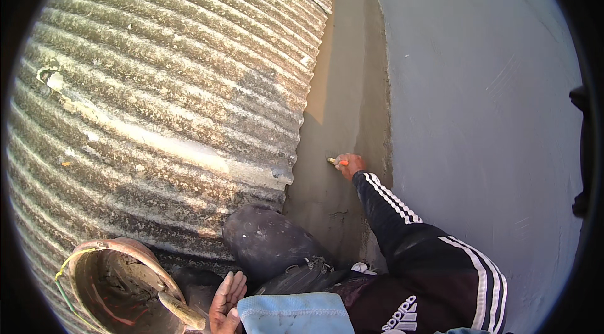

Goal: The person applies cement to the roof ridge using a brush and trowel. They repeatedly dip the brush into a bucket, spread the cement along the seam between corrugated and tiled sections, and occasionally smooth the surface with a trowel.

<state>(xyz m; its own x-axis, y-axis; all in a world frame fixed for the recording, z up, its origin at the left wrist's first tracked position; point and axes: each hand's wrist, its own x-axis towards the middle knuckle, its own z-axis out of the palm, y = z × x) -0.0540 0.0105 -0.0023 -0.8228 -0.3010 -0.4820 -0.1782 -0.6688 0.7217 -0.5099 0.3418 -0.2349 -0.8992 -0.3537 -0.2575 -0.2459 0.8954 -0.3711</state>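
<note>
Your right hand [350,167] clamps its fingers on an orange-handled tool [343,163] over the damp-looking cement channel [347,70], where heavy pressure could gouge. Your empty left hand [226,299], fingers loosely apart, could jog the bucket's [135,248] wooden handle [182,311].

The right arm [393,214] comes in from the lower right, bent at the elbow, its forearm slanting up and leftward; the right hand [352,168] reaches well forward of the body, fingers curled closed in a grip; the left hand [225,302] is low, near the lower edge, fingers pointing up, loosely parted and slightly bent; its forearm is out of sight; a bent knee [270,239] lies between the two hands.
</note>
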